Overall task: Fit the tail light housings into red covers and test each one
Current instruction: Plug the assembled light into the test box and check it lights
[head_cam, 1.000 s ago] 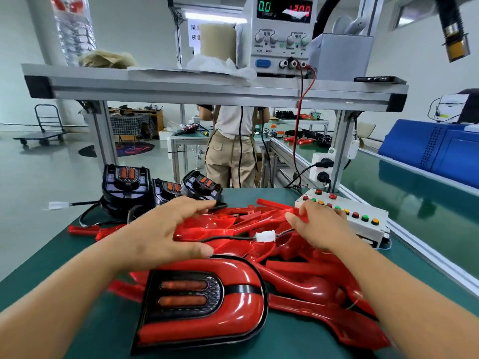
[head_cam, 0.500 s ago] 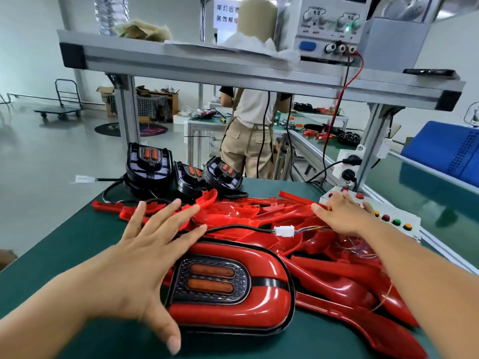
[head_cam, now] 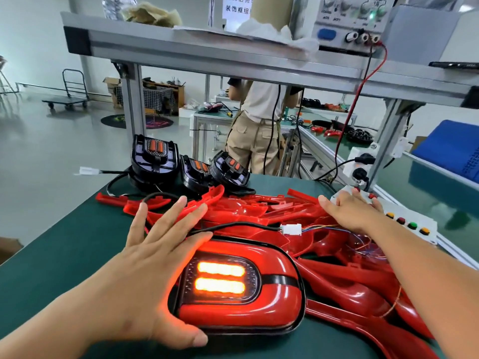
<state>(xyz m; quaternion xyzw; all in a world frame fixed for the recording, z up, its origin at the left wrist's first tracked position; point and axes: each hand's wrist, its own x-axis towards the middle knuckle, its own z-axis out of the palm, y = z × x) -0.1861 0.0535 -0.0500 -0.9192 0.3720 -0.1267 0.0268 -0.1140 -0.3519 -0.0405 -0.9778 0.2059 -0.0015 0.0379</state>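
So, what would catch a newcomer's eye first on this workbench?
First the tail light glowing orange-red in its glossy red cover, front centre of the green bench, with the left hand spread at its left side, tinted by the glow. Behind it sprawls a pile of empty red covers, and the right hand rests on the button box at the right edge.

Green bench (head_cam: 64, 255) with red covers (head_cam: 246, 211), black housings (head_cam: 155, 161), button box (head_cam: 407, 211)

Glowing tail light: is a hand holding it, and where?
Nothing gripped. The left hand lies open against the tail light's left end; the right hand rests on the button box.
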